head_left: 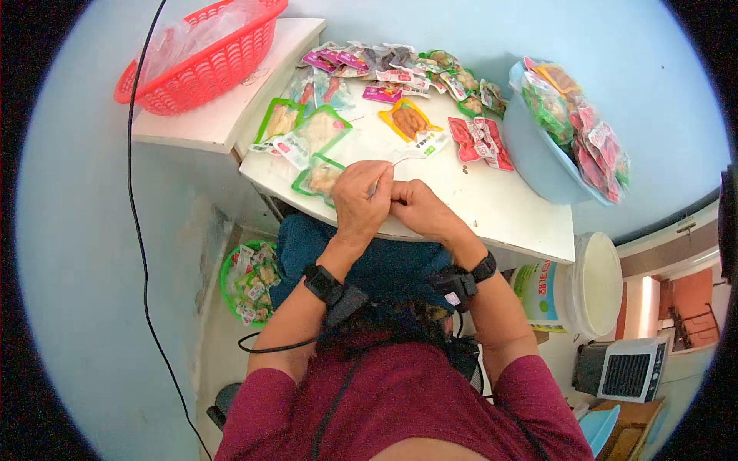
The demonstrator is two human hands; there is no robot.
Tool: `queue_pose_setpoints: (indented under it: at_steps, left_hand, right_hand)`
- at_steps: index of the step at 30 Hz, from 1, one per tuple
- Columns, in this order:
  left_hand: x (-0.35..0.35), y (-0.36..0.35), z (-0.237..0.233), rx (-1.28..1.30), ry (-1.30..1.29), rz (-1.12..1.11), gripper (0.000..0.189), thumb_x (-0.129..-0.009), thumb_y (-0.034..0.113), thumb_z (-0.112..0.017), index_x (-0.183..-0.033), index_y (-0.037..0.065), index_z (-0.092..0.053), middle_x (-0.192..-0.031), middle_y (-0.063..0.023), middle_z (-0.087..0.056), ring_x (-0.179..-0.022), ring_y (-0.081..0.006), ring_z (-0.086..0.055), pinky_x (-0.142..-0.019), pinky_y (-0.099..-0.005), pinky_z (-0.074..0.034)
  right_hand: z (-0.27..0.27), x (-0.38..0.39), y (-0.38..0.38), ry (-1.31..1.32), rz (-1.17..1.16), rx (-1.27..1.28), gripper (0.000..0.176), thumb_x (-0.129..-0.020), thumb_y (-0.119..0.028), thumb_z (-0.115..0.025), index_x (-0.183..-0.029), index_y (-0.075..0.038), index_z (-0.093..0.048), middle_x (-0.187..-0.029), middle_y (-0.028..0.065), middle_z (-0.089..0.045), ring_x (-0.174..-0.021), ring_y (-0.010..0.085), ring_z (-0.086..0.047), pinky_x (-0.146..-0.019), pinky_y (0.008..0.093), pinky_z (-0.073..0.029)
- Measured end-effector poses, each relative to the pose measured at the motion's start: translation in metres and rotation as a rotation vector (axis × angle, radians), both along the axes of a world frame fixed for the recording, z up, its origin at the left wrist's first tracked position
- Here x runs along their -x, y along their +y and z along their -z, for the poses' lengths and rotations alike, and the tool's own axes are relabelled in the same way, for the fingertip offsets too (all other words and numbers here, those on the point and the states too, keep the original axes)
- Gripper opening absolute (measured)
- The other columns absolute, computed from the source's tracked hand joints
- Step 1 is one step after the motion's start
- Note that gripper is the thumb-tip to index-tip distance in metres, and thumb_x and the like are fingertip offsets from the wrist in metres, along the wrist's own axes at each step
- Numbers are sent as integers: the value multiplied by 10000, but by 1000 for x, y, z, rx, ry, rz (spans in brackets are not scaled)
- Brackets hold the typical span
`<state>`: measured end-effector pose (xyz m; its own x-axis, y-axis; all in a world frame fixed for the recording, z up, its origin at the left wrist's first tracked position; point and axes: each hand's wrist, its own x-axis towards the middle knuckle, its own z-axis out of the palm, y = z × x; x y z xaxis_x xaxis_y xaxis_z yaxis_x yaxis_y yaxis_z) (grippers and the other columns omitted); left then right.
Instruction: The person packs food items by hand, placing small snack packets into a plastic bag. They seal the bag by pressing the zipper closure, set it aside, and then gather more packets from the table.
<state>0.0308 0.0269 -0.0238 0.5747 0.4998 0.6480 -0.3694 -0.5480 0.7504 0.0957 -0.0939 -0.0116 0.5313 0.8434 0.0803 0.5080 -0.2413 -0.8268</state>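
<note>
My left hand (361,201) and my right hand (424,210) meet at the table's front edge, both with curled fingers pressed together. A thin reddish thread (409,158) comes out from between them and runs over the tabletop; their fingertips are mostly hidden. Just left of my left hand lies a green-edged clear food packet (317,178). Behind it are another green-edged packet (321,131) and a smaller one (278,120). A yellow-edged packet of brown food (409,121) lies beyond my hands, with red packets (480,144) to its right.
Several mixed packets (384,65) are heaped along the back of the white table (507,207). A blue basin (530,157) full of packets stands right, a red basket (207,69) with plastic bags left. Below are a green basket (227,283) of packets and a white bucket (578,284).
</note>
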Motion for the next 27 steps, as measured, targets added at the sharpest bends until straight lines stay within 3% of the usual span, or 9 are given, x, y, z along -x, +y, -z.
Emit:
queue_pose_setpoints:
  at_steps: [1, 4, 5, 11, 14, 17, 20, 23, 27]
  left_hand:
    - [-1, 1, 0, 0, 3, 4, 66, -801, 42, -652, -834, -8, -678, -843, -138, -690, -828, -305, -653, -748, -381, -503]
    - [-1, 2, 2, -8, 10, 17, 67, -808, 41, -649, -833, -15, -675, -824, -146, -686, -806, -311, -656, -737, -383, -505]
    - [-1, 3, 2, -19, 7, 23, 68, -808, 42, -651, -832, -18, -673, -821, -149, -685, -805, -313, -656, -737, -385, -504]
    - [1, 2, 0, -57, 6, 35, 67, -803, 40, -657, -831, -19, -672, -814, -160, -679, -798, -329, -652, -731, -391, -501]
    - [0, 2, 2, -75, 6, 30, 64, -802, 39, -656, -833, -16, -671, -813, -160, -675, -801, -331, -649, -732, -393, -498]
    - [1, 4, 1, -86, 23, 38, 72, -809, 39, -661, -848, -20, -675, -831, -168, -681, -808, -320, -662, -742, -379, -509]
    - [-1, 3, 1, -89, 8, 27, 63, -804, 42, -657, -835, -13, -666, -810, -161, -669, -798, -324, -650, -736, -391, -501]
    - [0, 3, 0, -101, 14, 34, 54, -800, 44, -653, -822, -5, -659, -797, -153, -660, -797, -328, -640, -730, -401, -493]
    - [-1, 3, 3, -131, 31, 15, 54, -801, 44, -650, -827, -3, -656, -798, -147, -657, -808, -324, -640, -729, -401, -491]
  right_hand:
    - [-6, -3, -4, -48, -23, 44, 147, -846, -84, -596, -912, 14, -685, -760, 111, -690, -677, 167, -639, -642, 319, -518]
    - [-40, -8, -20, 404, 10, 53, 170, -870, -121, -611, -945, 7, -693, -764, 65, -679, -654, 124, -630, -587, 260, -521]
    - [-48, -16, -26, 405, 25, 42, 188, -881, -140, -613, -970, 3, -697, -780, 40, -673, -637, 87, -618, -547, 219, -514]
    - [-66, -85, -36, 214, 497, -85, 190, -855, -120, -615, -947, 25, -697, -769, 48, -674, -615, 79, -615, -507, 223, -495]
    - [-44, -144, -36, 93, 599, -46, 218, -828, -139, -630, -940, 36, -697, -782, 110, -690, -620, 177, -651, -542, 295, -522]
    - [-28, -181, -24, -544, 731, 50, 255, -792, -166, -654, -916, 52, -692, -805, 190, -691, -672, 320, -669, -631, 409, -540]
    - [-27, -199, -10, -795, 761, 258, 258, -767, -188, -662, -903, 29, -697, -876, 237, -670, -809, 415, -642, -765, 470, -523]
    - [-23, -219, 2, -987, 764, 403, 196, -767, -173, -658, -874, -15, -704, -922, 205, -662, -914, 395, -619, -804, 466, -519]
    - [-5, -245, 8, -1106, 833, 356, 161, -806, -137, -600, -865, -28, -705, -943, 197, -651, -976, 361, -604, -804, 444, -528]
